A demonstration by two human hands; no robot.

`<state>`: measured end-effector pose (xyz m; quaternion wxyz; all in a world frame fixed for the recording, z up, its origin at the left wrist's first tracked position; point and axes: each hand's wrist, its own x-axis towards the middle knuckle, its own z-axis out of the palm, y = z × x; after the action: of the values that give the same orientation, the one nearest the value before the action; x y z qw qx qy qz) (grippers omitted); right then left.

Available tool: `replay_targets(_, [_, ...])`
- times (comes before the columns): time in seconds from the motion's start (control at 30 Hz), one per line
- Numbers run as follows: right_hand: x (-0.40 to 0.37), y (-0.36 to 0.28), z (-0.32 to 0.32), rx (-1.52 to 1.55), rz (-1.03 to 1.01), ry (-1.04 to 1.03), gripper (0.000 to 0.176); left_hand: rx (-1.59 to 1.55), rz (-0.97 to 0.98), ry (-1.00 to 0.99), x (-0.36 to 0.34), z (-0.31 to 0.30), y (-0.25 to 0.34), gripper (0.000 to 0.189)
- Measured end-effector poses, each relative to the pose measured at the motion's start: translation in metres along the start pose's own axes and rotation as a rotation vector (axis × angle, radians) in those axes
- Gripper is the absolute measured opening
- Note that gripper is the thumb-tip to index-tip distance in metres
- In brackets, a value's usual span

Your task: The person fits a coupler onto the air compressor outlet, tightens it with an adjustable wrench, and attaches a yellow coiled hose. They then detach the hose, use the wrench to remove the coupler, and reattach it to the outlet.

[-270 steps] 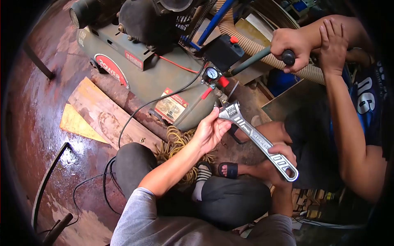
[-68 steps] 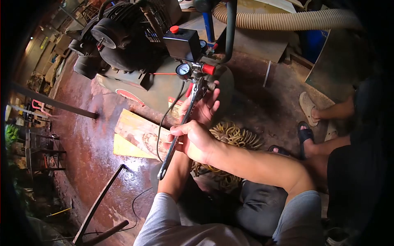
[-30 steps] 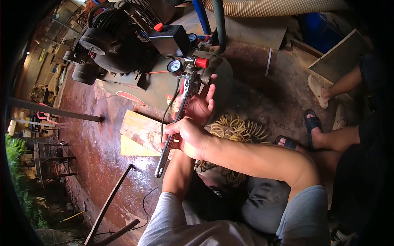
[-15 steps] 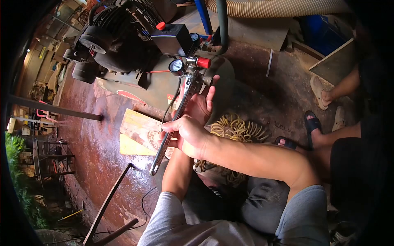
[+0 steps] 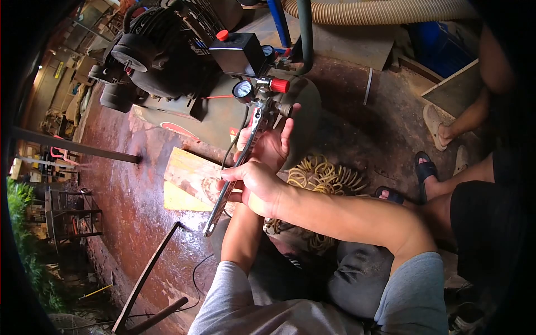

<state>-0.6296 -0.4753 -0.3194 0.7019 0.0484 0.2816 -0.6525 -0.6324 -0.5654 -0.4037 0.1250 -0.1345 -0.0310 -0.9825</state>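
Note:
My right hand (image 5: pixel 255 184) is closed around the handle of a long metal wrench (image 5: pixel 228 192), thumb on top. The wrench slants up and its head meets the brass fitting (image 5: pixel 283 109) below the air compressor's (image 5: pixel 223 120) pressure gauge (image 5: pixel 243 90). Palm up beneath the wrench head, my left hand (image 5: pixel 271 146) has its fingers spread, with the fingertips beside the fitting and the thumb on the other side of the wrench. My right forearm crosses over my left wrist. Right above the fitting sits a red regulator knob (image 5: pixel 279 85).
A black switch box (image 5: pixel 237 53) with a red button stands over the gauge. Coiled yellow hose (image 5: pixel 321 176) lies on the floor right of my hands, a wooden board (image 5: pixel 190 173) on the left. Another person's sandalled feet (image 5: pixel 427 173) are close by on the right.
The view has shifted very slightly. My hands and the wrench keep nearly the same position on the fitting. On the right, the other person's leg has moved a little.

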Motion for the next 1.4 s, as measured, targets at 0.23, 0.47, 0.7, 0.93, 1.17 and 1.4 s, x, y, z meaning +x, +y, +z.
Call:
replay_targets(0.23, [-0.003, -0.004, -0.001, -0.112, 0.023, -0.02, 0.021, -0.023, -0.13, 0.103, -0.003, 0.008, 0.003, 0.086])
replay_targets(0.47, [0.0, -0.005, -0.001, -0.009, 0.083, -0.128, 0.01, 0.093, -0.247, 0.123, -0.001, 0.005, 0.011, 0.098])
replay_targets(0.7, [0.003, -0.002, 0.0, -0.011, 0.067, -0.095, 0.01, 0.114, -0.196, 0.128, 0.0, 0.009, 0.005, 0.096])
replay_targets(0.93, [0.005, -0.001, -0.002, 0.01, 0.06, -0.14, 0.013, 0.308, -0.308, 0.127, -0.007, 0.015, 0.012, 0.088])
replay_targets(1.17, [0.003, -0.001, -0.003, -0.006, 0.054, -0.101, 0.016, -0.126, -0.191, 0.255, -0.016, 0.007, 0.008, 0.054])
replay_targets(1.4, [0.004, 0.0, -0.006, 0.019, 0.084, -0.098, 0.019, -0.3, -0.119, 0.177, -0.012, 0.012, -0.01, 0.035])
